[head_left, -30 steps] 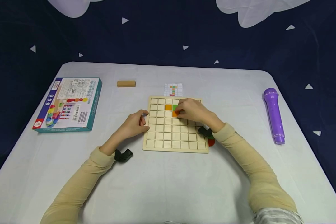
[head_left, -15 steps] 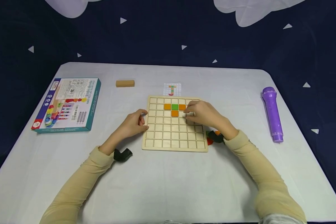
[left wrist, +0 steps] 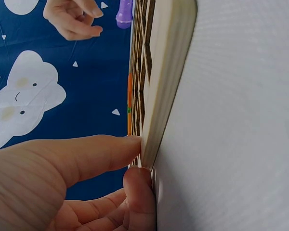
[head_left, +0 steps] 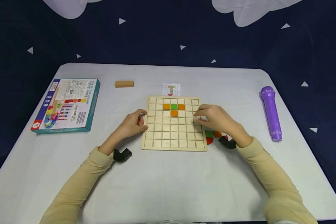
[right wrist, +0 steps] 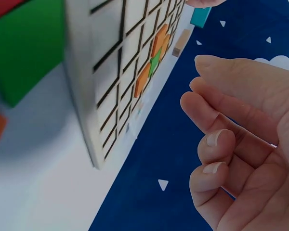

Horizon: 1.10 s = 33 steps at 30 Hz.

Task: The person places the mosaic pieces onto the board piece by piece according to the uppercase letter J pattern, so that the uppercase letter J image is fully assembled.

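Note:
A wooden grid board (head_left: 170, 127) lies on the white table. In its cells sit a green square tile (head_left: 174, 107) between two orange tiles (head_left: 181, 107) in one row, with a third orange tile (head_left: 174, 113) below the green one. My left hand (head_left: 132, 125) rests with thumb and finger against the board's left edge; the left wrist view shows the thumb (left wrist: 94, 156) extended to the rim. Over the board's right side hovers my right hand (head_left: 217, 118), its fingers loosely bent and, in the right wrist view, nothing between them.
Beside the board's right edge lie a green tile (head_left: 209, 134), an orange tile (head_left: 217, 134) and a rounded red piece (head_left: 209, 141). A grid pattern card (head_left: 171, 89) is behind the board. Around them are a wooden block (head_left: 124, 84), a toy box (head_left: 65, 104) and a purple flashlight-shaped object (head_left: 271, 113).
My right hand has moved right from the tiles, uncovering the green tile and the right orange tile, and now stands over the board's right edge. My left hand stays at the left edge.

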### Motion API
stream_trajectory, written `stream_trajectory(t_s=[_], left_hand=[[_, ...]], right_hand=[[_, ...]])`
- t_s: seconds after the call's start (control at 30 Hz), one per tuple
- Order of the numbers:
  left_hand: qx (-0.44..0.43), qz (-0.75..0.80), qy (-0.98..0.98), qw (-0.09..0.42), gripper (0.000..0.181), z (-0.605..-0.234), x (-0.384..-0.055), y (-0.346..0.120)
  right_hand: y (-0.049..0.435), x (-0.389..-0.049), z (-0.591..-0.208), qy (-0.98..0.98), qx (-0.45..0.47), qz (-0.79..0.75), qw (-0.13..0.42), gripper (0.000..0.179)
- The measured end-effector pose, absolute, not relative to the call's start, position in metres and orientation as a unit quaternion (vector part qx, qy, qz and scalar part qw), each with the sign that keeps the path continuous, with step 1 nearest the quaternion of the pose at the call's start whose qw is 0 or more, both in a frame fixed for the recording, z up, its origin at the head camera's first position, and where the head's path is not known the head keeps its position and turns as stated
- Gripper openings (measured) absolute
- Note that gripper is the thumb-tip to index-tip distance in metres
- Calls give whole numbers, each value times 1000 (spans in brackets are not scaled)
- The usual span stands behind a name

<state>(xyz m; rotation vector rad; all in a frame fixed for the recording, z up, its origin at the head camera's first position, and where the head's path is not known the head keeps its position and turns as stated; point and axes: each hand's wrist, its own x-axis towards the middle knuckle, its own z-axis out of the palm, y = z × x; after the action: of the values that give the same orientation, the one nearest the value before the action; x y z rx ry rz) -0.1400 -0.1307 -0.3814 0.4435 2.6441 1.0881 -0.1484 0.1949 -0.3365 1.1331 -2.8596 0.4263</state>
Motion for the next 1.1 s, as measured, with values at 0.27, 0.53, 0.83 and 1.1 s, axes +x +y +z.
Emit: stream_trajectory(t_s=[0.27,0.53,0.83,1.1], left_hand=[[150,373,907,127,58,-382,-141,-130],[148,371,908,127,57,-383,-141,-131],[148,370,908,126,58,-383,-140,-130],[151,372,908,124,57,-382,-140,-130]], right_hand=[[211,-135,-343,-927,348,138,14,17],[223,-124,-350,-931,338,138,4,16],[235,-118,-358,-934,334,126,-15,19],[241,-116,-364,-933,333,132,-15,17]])
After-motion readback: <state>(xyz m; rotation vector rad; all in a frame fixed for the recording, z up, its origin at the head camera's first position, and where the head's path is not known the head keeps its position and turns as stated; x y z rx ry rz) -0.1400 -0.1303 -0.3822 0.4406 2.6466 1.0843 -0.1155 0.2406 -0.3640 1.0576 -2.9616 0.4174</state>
